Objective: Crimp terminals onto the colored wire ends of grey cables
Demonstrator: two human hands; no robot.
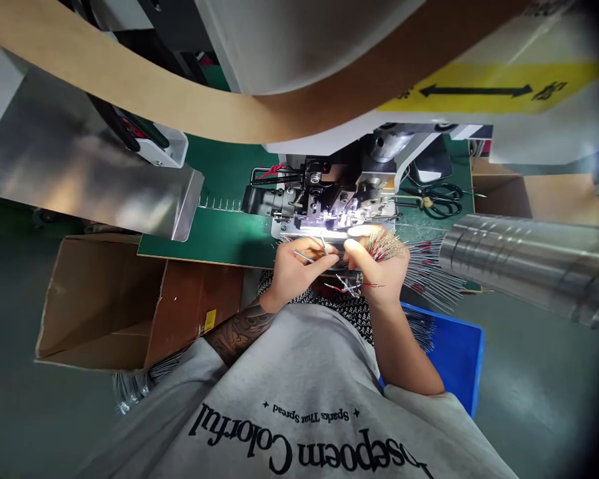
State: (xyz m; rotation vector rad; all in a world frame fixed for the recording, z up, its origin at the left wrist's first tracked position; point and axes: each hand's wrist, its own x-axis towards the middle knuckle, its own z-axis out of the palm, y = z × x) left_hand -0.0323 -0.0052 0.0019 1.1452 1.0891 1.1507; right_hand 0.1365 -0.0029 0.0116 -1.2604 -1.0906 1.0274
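Wire bundle [388, 246] sits grasped in the right hand [383, 267], the left hand [295, 269] pinching a thin cable [304, 256]

The left hand [295, 269] and right hand [383, 267] are close together, fingers bent; tattooed left forearm [240, 331] and bare right forearm [404, 346] lean inward.

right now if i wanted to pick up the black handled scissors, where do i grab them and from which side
Probably best by the black loops of the scissors, coming down from above and the right. The loops point right, away from the machine, while the metal blades point left towards it. Mind the shiny metal cylinder at the near right.
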